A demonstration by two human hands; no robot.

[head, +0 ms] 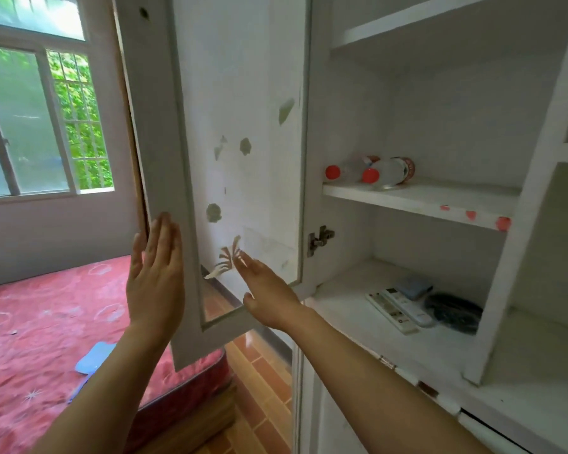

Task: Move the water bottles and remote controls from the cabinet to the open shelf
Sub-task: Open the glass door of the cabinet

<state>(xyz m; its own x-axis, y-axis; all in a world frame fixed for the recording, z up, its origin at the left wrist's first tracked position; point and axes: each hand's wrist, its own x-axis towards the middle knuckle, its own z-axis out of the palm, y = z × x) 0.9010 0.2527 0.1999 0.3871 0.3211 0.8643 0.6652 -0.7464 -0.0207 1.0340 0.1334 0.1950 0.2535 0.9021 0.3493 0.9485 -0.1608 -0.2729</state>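
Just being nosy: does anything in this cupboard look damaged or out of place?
Yes. The open cabinet door has patches of paint flaked off its inner face, and the two water bottles lie on their sides.

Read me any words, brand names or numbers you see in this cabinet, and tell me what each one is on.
No text here is legible.
Front water bottle: red label with print, too blurred to read.
Back water bottle: label too blurred to read.
White remote controls: button markings and a small logo, too small to read.
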